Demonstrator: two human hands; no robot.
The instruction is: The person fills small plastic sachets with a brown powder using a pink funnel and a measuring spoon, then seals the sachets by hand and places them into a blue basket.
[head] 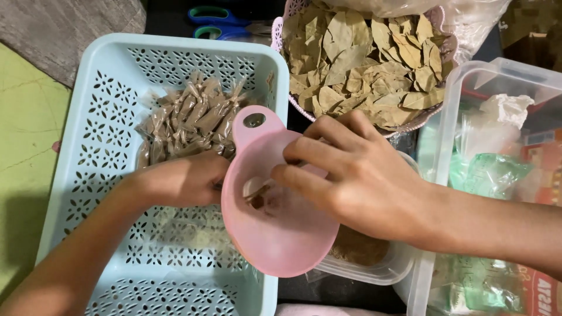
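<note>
**Two hands at a pink funnel over a container of brown powder**

The pink funnel (275,228) is the landmark, tilted toward the camera with its tab handle pointing away. Just below and to the right of it, partly under its rim, sits a clear plastic container (374,272) with brown powder (357,247) inside.

The left hand (181,178) comes in from the left of the funnel and lies against its outer wall; the fingers are curled under and behind the funnel, so whether they pinch anything cannot be told. The right hand (357,175) reaches from the right over the funnel's rim, fingers bent and close together, their tips down inside the bowl beside some brown stuff at the funnel's neck; what they grip is hidden.

Left of the funnel, under the left arm, is a pale blue perforated basket (88,152). A heap of small sealed packets (190,117) of brown filling lies in it, just beyond the left hand.

Beyond the funnel stands a pinkish basket (277,29) piled with dried bay leaves (363,58). Right of the funnel is a clear storage box (445,117) holding plastic bags. Farthest off, blue-and-green scissors (216,20) lie beyond the blue basket.
</note>
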